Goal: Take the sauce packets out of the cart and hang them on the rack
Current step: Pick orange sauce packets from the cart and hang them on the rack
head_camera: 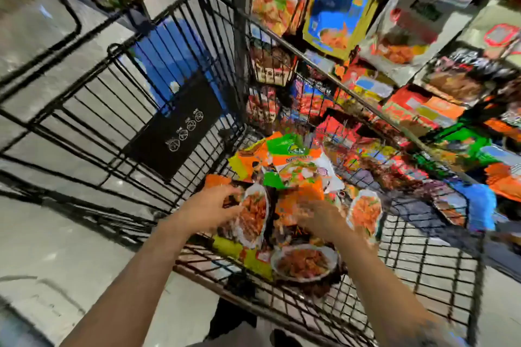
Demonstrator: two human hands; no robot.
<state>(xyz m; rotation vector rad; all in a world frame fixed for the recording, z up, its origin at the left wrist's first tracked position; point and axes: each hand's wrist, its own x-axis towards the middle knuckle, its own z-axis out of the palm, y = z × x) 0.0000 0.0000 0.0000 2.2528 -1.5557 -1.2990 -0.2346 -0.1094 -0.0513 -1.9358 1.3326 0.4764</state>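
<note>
My fingers (229, 201) on the left hand (210, 210) curl around the edge of a sauce packet (253, 217) printed with a plate of red food, pinching it where it lies in the heap. My right hand (318, 221) reaches into the same heap, its fingers bent down among the orange packets; motion blur smears them, so I cannot tell whether they are clamped on a packet or only resting on it.

The sauce packets (293, 166) are piled in the black wire cart (423, 276), orange, green and white ones overlapping, with another plate-printed packet (306, 262) lying nearest to me and one more (365, 213) just right of my right hand. A folded-up black wire flap (84, 110) of the cart stands to the left, with a black panel (180, 127) bearing small white symbols and a blue sheet (174, 59) behind it.

To the right, close beside the cart, the rack (352, 87) is hung with rows of bright packets in red, blue, yellow and green. Grey floor (56, 248) shows beneath on the left.
</note>
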